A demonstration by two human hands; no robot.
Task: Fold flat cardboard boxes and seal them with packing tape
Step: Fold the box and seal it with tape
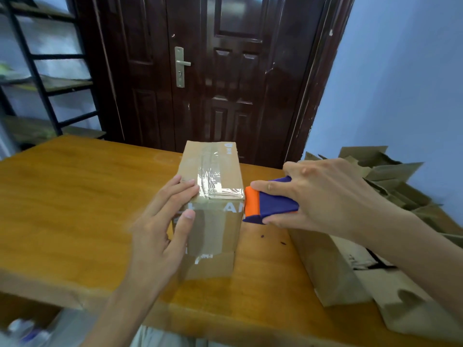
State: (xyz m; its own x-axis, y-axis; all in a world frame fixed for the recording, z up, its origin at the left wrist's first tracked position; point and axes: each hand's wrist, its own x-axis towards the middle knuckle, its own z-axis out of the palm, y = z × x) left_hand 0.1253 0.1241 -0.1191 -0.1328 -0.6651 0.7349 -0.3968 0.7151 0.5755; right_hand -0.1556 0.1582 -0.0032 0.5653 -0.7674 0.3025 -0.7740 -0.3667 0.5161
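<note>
A small folded cardboard box (220, 221) stands on the wooden table (62, 196). Clear packing tape (209, 171) runs along its top seam and over the near top edge. My left hand (160, 229) rests against the box's left near corner, with straight fingers on the top edge and the thumb on the front face. My right hand (323, 196) grips a blue and orange tape dispenser (268, 202), whose orange end touches the box's right top corner.
Flat and half-opened cardboard boxes (350, 266) lie piled at the right of the table, under my right forearm. A dark wooden door (225, 71) stands behind the table. A black metal shelf rack (45, 83) is at the far left.
</note>
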